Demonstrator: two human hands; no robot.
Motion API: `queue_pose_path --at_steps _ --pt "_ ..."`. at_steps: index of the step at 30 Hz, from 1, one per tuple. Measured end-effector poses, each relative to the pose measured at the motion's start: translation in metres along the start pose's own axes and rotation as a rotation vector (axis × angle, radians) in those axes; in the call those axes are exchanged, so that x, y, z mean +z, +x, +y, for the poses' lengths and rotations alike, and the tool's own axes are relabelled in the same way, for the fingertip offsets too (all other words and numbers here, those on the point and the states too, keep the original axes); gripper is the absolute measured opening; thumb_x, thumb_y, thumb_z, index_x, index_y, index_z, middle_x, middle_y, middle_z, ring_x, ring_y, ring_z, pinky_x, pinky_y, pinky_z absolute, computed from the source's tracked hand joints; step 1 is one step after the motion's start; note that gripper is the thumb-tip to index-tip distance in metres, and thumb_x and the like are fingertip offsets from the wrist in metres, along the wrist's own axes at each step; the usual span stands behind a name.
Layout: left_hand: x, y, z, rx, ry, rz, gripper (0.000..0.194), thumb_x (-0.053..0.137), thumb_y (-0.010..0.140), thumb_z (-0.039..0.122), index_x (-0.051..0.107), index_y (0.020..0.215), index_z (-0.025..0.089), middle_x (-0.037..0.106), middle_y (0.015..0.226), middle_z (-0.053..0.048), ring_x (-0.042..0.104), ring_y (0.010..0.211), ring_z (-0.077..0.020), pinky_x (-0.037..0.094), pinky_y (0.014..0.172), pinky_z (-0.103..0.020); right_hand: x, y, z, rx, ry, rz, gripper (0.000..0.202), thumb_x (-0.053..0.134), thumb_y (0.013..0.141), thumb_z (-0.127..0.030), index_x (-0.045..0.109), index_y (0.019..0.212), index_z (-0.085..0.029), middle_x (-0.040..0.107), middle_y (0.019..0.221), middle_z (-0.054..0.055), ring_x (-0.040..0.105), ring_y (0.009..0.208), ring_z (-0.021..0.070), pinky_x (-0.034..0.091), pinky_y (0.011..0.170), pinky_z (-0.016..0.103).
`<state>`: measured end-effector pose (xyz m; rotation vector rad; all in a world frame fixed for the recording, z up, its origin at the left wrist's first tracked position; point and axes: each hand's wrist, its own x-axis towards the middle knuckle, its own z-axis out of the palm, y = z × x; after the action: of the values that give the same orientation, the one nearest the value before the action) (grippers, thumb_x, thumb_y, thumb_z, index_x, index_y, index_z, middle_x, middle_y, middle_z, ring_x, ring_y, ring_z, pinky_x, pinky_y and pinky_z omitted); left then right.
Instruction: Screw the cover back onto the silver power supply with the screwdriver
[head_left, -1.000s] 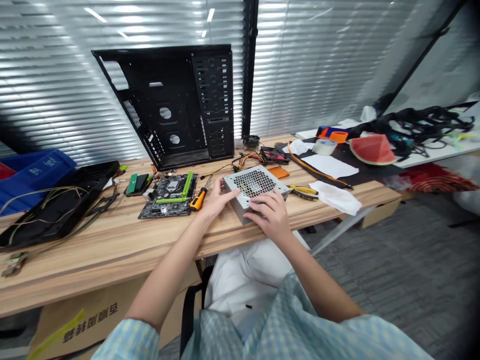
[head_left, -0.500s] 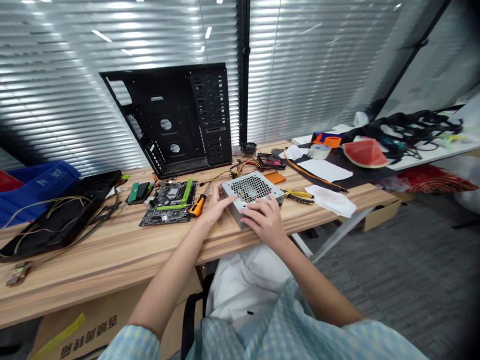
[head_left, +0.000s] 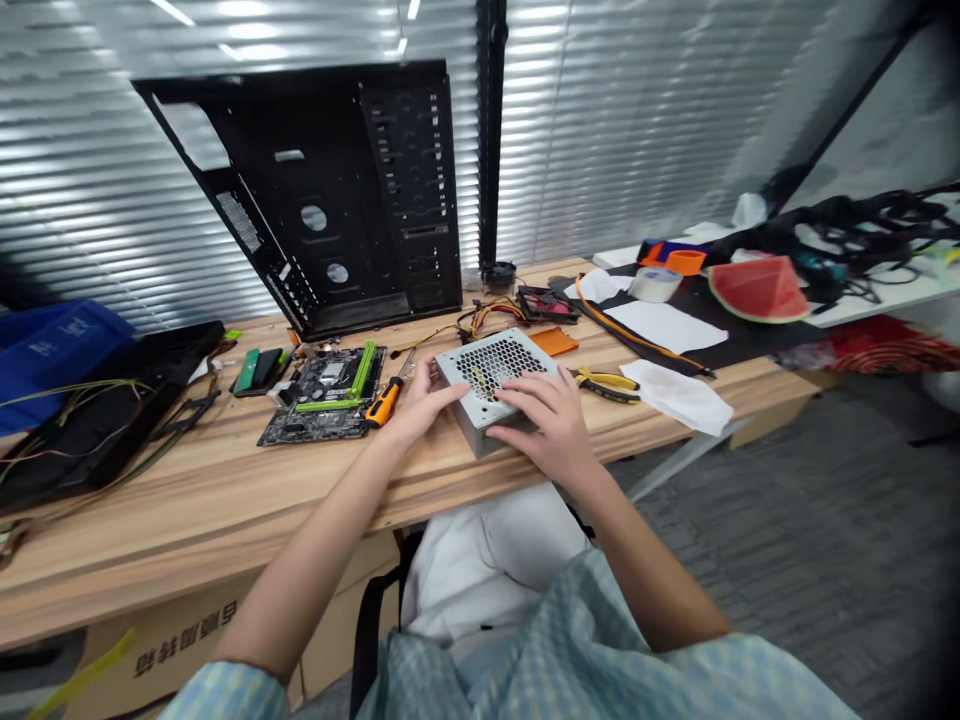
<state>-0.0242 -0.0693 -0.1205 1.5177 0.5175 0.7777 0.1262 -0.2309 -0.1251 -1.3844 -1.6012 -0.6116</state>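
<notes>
Metal box [head_left: 501,375], mesh face up, on wooden table [head_left: 300,500] near the front edge. Left hand [head_left: 426,402] grips its left side, thumb on top; right hand [head_left: 553,420] spans its near right corner, fingers spread. Screwdriver [head_left: 384,402] beside circuit board [head_left: 326,393]; pliers [head_left: 609,386] right of box.

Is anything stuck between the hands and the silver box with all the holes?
Nothing visible: the left hand and right hand both touch the silver box. The orange screwdriver lies beside the left hand, not between.
</notes>
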Motion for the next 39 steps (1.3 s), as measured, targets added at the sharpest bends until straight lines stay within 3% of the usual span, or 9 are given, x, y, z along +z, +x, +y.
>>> queue_pose_path --at_steps 7,13,18,23,25,29,33,36,39 --pt "0.006 -0.005 0.010 -0.087 -0.092 -0.010 0.063 0.083 0.066 0.032 0.046 0.117 0.026 0.054 0.132 -0.005 0.046 0.131 -0.0277 0.035 0.113 -0.047 0.003 0.001 0.002 0.091 0.088 -0.006 0.021 0.077 0.079 -0.044 0.071 0.092 -0.028 0.076 0.101 0.000 0.065 0.108 0.0217 0.025 0.117 0.049" --pt "0.012 -0.011 0.011 -0.129 -0.117 -0.010 0.069 0.079 0.071 0.033 0.041 0.128 0.029 0.052 0.137 -0.005 0.045 0.133 -0.0293 0.034 0.114 -0.049 0.001 0.002 0.001 0.155 0.105 -0.054 0.016 0.077 0.079 -0.044 0.072 0.087 -0.031 0.076 0.098 -0.002 0.065 0.107 0.0225 0.028 0.114 0.048" --pt "0.014 -0.015 0.019 -0.139 -0.096 -0.005 0.069 0.077 0.074 0.034 0.041 0.132 0.030 0.054 0.138 -0.005 0.044 0.136 -0.0303 0.032 0.117 -0.048 -0.003 0.002 -0.003 0.188 0.086 -0.120 0.019 0.078 0.080 -0.040 0.071 0.097 -0.036 0.075 0.102 -0.002 0.064 0.110 0.0255 0.028 0.115 0.052" --pt "0.014 -0.015 0.022 -0.186 -0.085 0.013 0.079 0.078 0.074 0.039 0.038 0.142 0.033 0.050 0.145 -0.005 0.038 0.142 -0.0319 0.030 0.120 -0.049 -0.015 -0.005 -0.005 0.150 0.049 -0.060 0.049 0.079 0.076 -0.044 0.062 0.121 -0.040 0.071 0.108 0.003 0.061 0.113 0.0310 0.029 0.117 0.060" --pt "0.015 -0.017 0.018 -0.204 -0.083 0.069 0.088 0.079 0.072 0.042 0.033 0.147 0.035 0.042 0.153 -0.004 0.033 0.145 -0.0331 0.029 0.121 -0.050 -0.018 -0.008 0.002 0.240 0.100 0.081 0.056 0.074 0.077 -0.049 0.058 0.129 -0.036 0.066 0.116 0.008 0.058 0.118 0.0347 0.033 0.114 0.063" --pt "0.024 -0.028 0.010 -0.234 -0.080 0.216 0.097 0.074 0.074 0.055 0.022 0.153 0.036 0.023 0.164 -0.004 0.019 0.152 -0.0317 0.022 0.124 -0.050 -0.010 -0.008 0.030 0.652 0.422 0.318 0.050 0.057 0.090 -0.040 0.052 0.138 -0.026 0.055 0.138 0.013 0.052 0.131 0.0330 0.039 0.111 0.061" --pt "0.046 -0.039 0.005 -0.222 -0.108 0.289 0.088 0.058 0.083 0.064 0.017 0.155 0.035 0.016 0.166 0.001 0.009 0.154 -0.0259 0.017 0.126 -0.043 0.003 -0.004 0.051 0.941 0.854 0.098 0.052 0.044 0.096 -0.051 0.054 0.138 -0.023 0.055 0.144 0.011 0.051 0.134 0.0281 0.039 0.114 0.052" --pt "0.058 -0.039 0.005 -0.209 -0.140 0.308 0.082 0.051 0.088 0.063 0.014 0.156 0.036 0.015 0.166 0.006 0.007 0.155 -0.0222 0.014 0.128 -0.039 0.006 -0.001 0.052 0.981 0.936 -0.050 0.058 0.041 0.096 -0.057 0.053 0.141 -0.023 0.052 0.147 0.008 0.046 0.139 0.0252 0.035 0.118 0.046" --pt "0.060 -0.033 0.005 -0.203 -0.186 0.339 0.079 0.050 0.089 0.061 0.015 0.156 0.037 0.013 0.166 0.009 0.008 0.155 -0.0207 0.009 0.128 -0.038 0.007 0.001 0.048 0.994 0.970 -0.049 0.060 0.043 0.095 -0.059 0.051 0.143 -0.023 0.050 0.149 0.006 0.044 0.141 0.0238 0.034 0.119 0.045"
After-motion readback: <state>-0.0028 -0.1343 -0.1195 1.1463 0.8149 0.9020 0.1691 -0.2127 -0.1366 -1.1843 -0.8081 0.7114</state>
